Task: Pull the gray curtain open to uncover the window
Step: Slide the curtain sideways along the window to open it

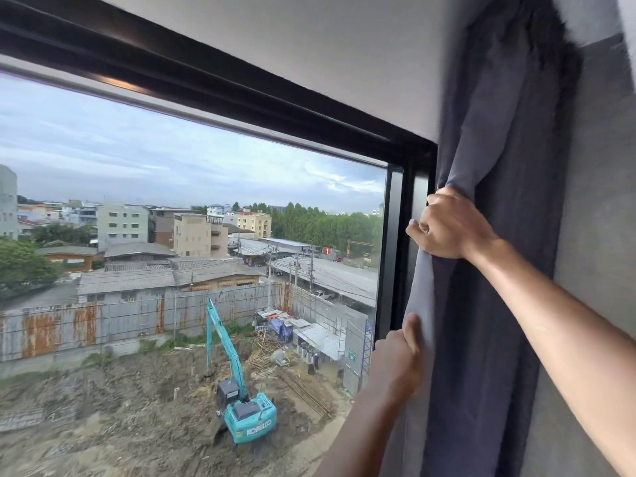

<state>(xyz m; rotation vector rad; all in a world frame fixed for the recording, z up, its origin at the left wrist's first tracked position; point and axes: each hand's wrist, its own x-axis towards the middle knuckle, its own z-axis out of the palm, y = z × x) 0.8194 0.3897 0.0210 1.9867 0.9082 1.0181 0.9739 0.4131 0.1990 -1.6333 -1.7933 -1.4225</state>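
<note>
We looked through the window [192, 208], its glass bare across nearly the whole dark frame [220, 77], onto rooftops and a dirt lot with a teal excavator [241, 407]. The gray curtain [492, 235] hung gathered in folds at the frame's right side, against the gray wall [599, 201]. Our right hand [451, 225] was fisted tight around the curtain's leading edge, high up. Below it, our left hand [399, 359] pinched the same edge, thumb pressed flat on the cloth, fingers closed behind it.
</note>
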